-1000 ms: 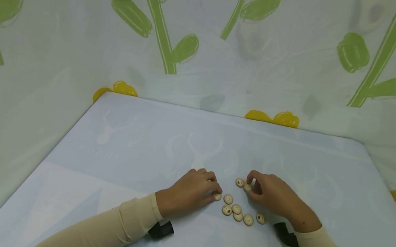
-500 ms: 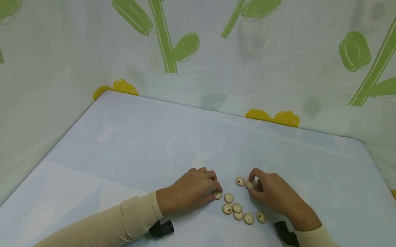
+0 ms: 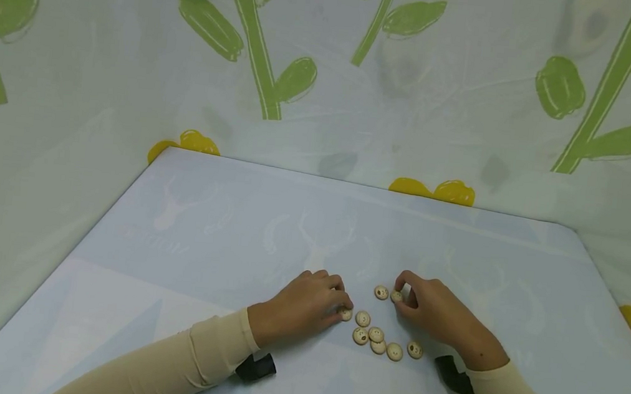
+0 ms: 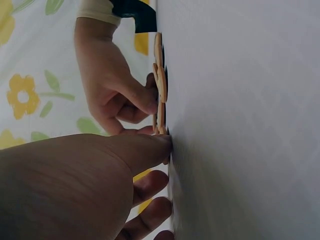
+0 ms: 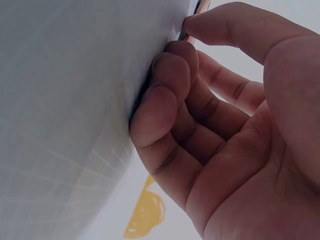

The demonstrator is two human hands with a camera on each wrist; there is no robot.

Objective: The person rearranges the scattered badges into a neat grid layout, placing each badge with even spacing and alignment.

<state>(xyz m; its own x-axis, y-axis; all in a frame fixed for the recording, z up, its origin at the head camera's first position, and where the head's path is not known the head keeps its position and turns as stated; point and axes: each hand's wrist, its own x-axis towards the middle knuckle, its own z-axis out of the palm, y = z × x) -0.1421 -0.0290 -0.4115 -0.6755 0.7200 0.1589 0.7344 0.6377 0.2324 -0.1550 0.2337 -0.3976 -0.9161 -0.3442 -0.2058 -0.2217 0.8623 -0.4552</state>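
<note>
while the right grip (image 3: 434, 306) pinches a disc (image 3: 397, 297), another disc (image 3: 381, 292) lies beside.

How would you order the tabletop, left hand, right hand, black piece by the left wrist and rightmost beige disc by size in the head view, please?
Largest to smallest:
Tabletop
Left hand and right hand, too alike to rank
Black piece
Rightmost beige disc

A pale blue tabletop (image 3: 246, 216); behind it, a whitish backdrop (image 3: 107, 66); green stems (image 3: 254, 41); yellow shapes (image 3: 453, 192).
</note>
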